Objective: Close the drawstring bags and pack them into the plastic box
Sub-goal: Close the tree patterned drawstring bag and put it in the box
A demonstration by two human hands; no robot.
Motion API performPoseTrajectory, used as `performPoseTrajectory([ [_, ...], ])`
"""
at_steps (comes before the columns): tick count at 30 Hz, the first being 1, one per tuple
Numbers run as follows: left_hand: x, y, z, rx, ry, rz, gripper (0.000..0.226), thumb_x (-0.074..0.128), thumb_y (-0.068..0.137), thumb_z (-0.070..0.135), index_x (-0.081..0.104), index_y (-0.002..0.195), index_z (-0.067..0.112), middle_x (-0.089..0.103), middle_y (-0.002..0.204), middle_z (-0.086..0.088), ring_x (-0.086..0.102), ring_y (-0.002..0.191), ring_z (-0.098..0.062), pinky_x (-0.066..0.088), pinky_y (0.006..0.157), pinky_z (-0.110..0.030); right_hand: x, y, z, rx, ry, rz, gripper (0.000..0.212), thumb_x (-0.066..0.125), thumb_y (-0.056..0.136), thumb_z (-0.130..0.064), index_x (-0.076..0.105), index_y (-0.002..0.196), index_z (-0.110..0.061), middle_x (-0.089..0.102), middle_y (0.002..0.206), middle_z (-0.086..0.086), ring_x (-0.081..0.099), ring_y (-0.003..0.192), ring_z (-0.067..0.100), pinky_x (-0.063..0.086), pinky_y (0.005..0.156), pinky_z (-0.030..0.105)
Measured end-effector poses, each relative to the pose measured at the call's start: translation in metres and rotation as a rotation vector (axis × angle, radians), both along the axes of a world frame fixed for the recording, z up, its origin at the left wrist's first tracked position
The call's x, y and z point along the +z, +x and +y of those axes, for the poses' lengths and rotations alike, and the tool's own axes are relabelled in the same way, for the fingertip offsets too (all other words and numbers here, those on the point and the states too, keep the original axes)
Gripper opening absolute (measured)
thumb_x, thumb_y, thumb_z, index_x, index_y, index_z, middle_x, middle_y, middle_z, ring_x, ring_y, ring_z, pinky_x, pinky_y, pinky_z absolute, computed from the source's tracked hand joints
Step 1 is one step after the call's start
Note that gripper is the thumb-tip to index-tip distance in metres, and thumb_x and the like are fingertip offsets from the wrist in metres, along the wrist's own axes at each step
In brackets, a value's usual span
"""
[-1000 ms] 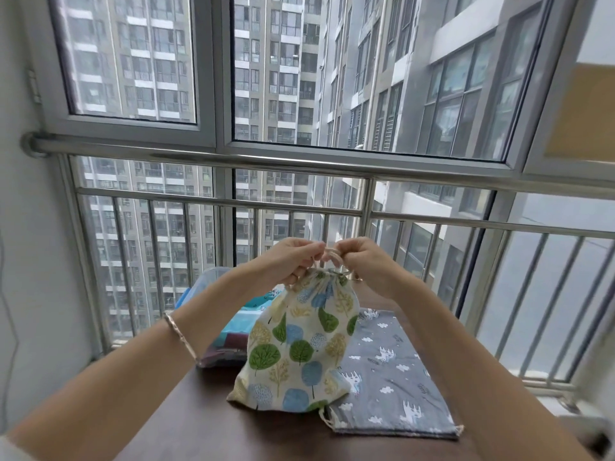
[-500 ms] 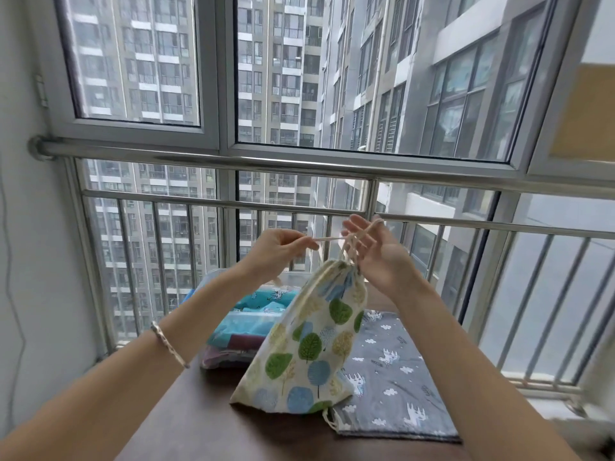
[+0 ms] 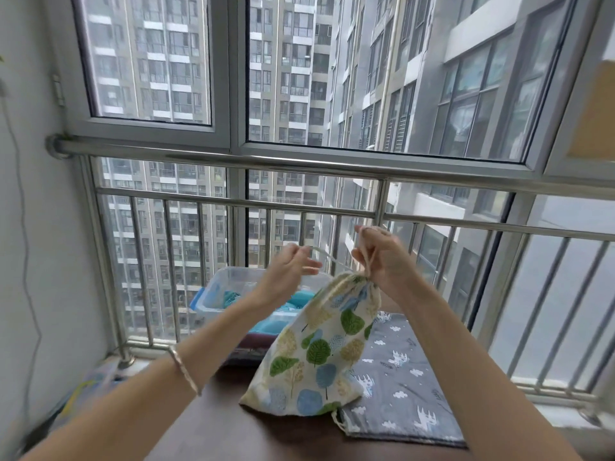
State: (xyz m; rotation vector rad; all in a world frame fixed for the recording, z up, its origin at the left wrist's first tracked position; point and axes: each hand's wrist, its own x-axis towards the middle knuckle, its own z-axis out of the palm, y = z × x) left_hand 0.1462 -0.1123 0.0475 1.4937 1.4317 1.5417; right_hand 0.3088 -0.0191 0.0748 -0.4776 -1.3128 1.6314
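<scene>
A cream drawstring bag with green and blue trees stands tilted on the dark table, its neck gathered tight. My right hand grips the cord right above the neck. My left hand pinches the other end of the white drawstring, which runs taut between both hands. A flat grey bag with white clouds lies under and to the right of the tree bag. The clear plastic box with blue clips stands behind my left wrist and holds turquoise bags.
A steel railing and tall windows close off the far side just behind the box. A white wall with a hanging cable stands on the left. Something colourful lies low at the left beside the table.
The bag's neck went from partly open to pulled tight. Both hands rose and moved apart along the cord, and the bag leaned to the right.
</scene>
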Motion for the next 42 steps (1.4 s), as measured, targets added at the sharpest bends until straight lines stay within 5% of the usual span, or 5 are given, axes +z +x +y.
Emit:
performPoseTrajectory([
  [7, -0.01, 0.063, 0.023, 0.232, 0.171, 0.11, 0.03, 0.034, 0.103, 0.036, 0.047, 0.092, 0.011, 0.049, 0.071, 0.002, 0.045, 0.06, -0.011, 0.04, 0.056, -0.019, 0.023, 0.001, -0.005, 0.237, -0.34, 0.138, 0.07, 0.037, 0.075, -0.085, 0.026, 0.052, -0.02, 0.016, 0.057, -0.002, 0.019, 0.053, 0.017, 0.022, 0.055, 0.028],
  [15, -0.004, 0.012, 0.032, 0.196, 0.127, -0.254, 0.03, 0.033, 0.101, 0.013, 0.047, 0.074, 0.01, 0.05, 0.073, -0.006, 0.046, 0.067, -0.015, 0.041, 0.069, -0.024, -0.002, 0.024, 0.025, 0.189, -0.365, -0.309, 0.034, 0.026, 0.096, -0.033, 0.037, 0.07, -0.014, 0.028, 0.062, -0.002, 0.021, 0.047, 0.009, 0.016, 0.036, 0.02],
  [23, 0.016, 0.001, 0.029, 0.187, -0.087, 0.752, 0.018, 0.056, 0.093, 0.039, 0.066, 0.084, 0.027, 0.06, 0.101, -0.002, 0.051, 0.078, -0.012, 0.045, 0.08, -0.033, 0.0, 0.014, 0.013, 0.149, 0.245, -1.465, 0.024, 0.048, 0.087, -0.018, 0.063, 0.101, -0.007, 0.05, 0.071, 0.003, 0.045, 0.06, 0.016, 0.036, 0.054, 0.023],
  [33, 0.042, 0.03, 0.037, -0.028, -0.09, 0.176, 0.026, 0.055, 0.096, 0.019, 0.067, 0.103, -0.003, 0.071, 0.084, -0.01, 0.071, 0.075, -0.02, 0.06, 0.075, -0.033, 0.007, 0.017, -0.003, 0.26, 0.315, -1.004, 0.032, 0.048, 0.1, -0.031, 0.072, 0.099, -0.01, 0.037, 0.055, -0.007, 0.029, 0.049, 0.008, 0.025, 0.049, 0.018],
  [42, 0.003, 0.039, 0.039, -0.07, 0.073, 0.408, 0.071, 0.024, 0.084, 0.068, 0.05, 0.117, 0.011, 0.058, 0.098, 0.003, 0.06, 0.091, -0.013, 0.053, 0.085, -0.035, 0.002, 0.017, -0.002, 0.145, 0.149, -0.508, 0.034, 0.053, 0.097, -0.022, 0.059, 0.068, -0.007, 0.047, 0.057, 0.0, 0.039, 0.051, 0.01, 0.035, 0.052, 0.019],
])
